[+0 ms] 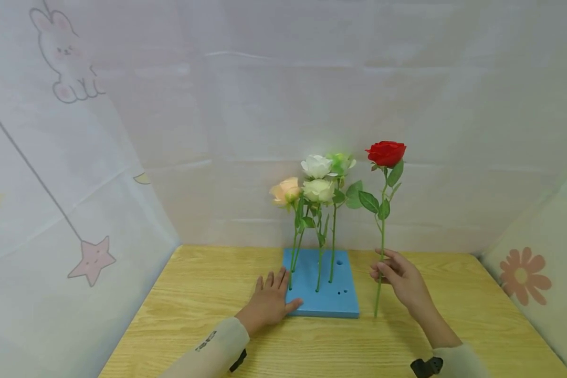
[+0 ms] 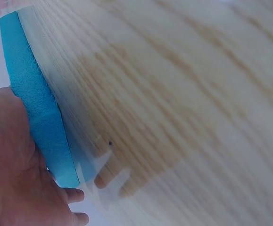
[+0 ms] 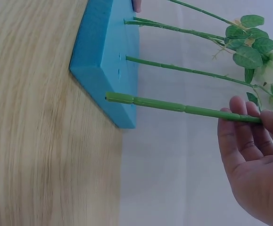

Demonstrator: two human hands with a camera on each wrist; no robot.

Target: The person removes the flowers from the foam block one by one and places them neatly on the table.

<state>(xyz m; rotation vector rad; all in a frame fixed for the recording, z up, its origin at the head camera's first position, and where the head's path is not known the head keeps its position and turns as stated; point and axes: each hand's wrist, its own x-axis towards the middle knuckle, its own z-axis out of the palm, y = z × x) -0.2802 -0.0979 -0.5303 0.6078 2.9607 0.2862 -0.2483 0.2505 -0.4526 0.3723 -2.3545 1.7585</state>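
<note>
My right hand (image 1: 401, 278) pinches the green stem of a red rose (image 1: 386, 154) between thumb and fingers. The rose stands upright, just right of a blue foam board (image 1: 326, 303). In the right wrist view the bare lower end of the stem (image 3: 160, 104) sticks out beside the board. My left hand (image 1: 270, 302) lies against the board's left front corner, fingers spread along its edge and thumb on top. Standing in the board's holes are a peach rose (image 1: 286, 191), a cream rose (image 1: 318, 190), a white rose (image 1: 316, 166) and a greenish-white rose (image 1: 341, 164).
Several small holes (image 1: 342, 292) show in the right part of the board. The board lies on a wooden table (image 1: 208, 294). A pale cloth backdrop (image 1: 245, 121) with printed figures hangs behind and at both sides.
</note>
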